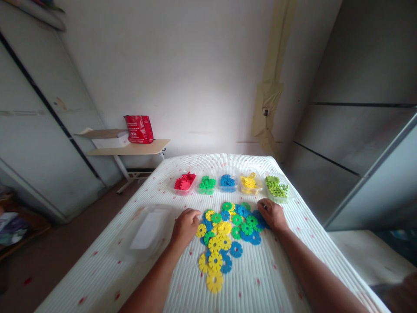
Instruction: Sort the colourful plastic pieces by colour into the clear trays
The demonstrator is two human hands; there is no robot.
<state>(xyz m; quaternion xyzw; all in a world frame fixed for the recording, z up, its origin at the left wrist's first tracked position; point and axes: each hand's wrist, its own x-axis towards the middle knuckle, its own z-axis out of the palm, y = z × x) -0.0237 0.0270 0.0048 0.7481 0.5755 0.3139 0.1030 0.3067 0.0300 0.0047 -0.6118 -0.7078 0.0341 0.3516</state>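
Observation:
A loose pile of flower-shaped plastic discs [224, 228] in yellow, blue and green lies on the table between my hands. At its left edge rests my left hand [186, 224], fingers curled and thumb toward the discs; whatever they hold, if anything, is hidden. My right hand [273, 214] is at the pile's right edge, beside some blue discs [259, 219]. Its fingers are bent inward, and I cannot make out anything between them. Behind the pile, clear tubs hold red pieces [185, 181], green discs [207, 184], blue discs [227, 181], yellow pieces [249, 181] and light-green pieces [276, 187].
A large clear plastic container or lid [125, 243] lies left of my left hand, with a white sheet showing in it. The table has a ribbed white cover [257, 287]. Beyond, a small side table [130, 149] bears a red bag [139, 129] and a white box [110, 140].

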